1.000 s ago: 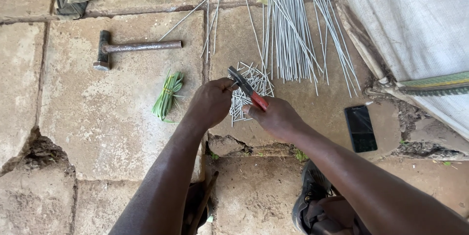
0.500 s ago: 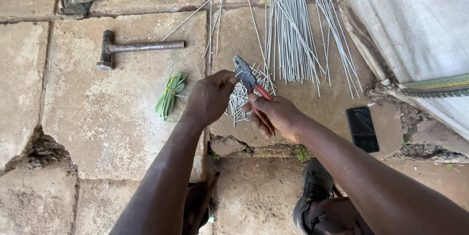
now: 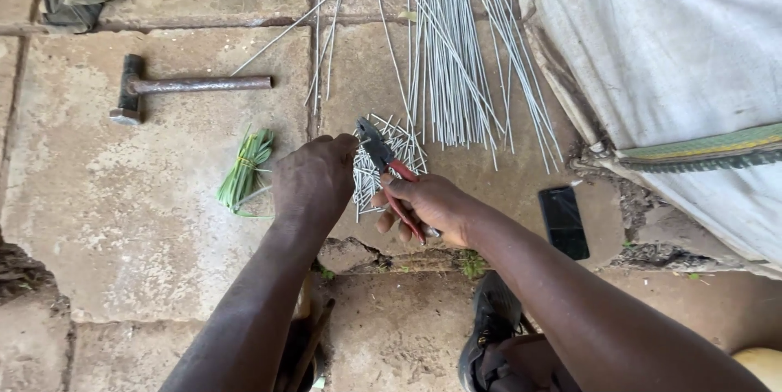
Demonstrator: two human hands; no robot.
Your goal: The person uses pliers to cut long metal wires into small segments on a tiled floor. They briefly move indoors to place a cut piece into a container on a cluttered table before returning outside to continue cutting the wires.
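Head view: we note the right hand in a closed grip on red-handled pliers, whose nose points up-left over a pile of short cut wires on the concrete floor. Left hand is curled, fingertips at the pile beside the nose; its hold we cannot tell. Long wires lie beyond; hammer and green bundle lie left.

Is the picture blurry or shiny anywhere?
Head view: soft, even daylight with no hard shadows. The hammer, the long wires and both hands are sharp. The white sack looks pale, slightly washed out. The dark phone shows no glare.
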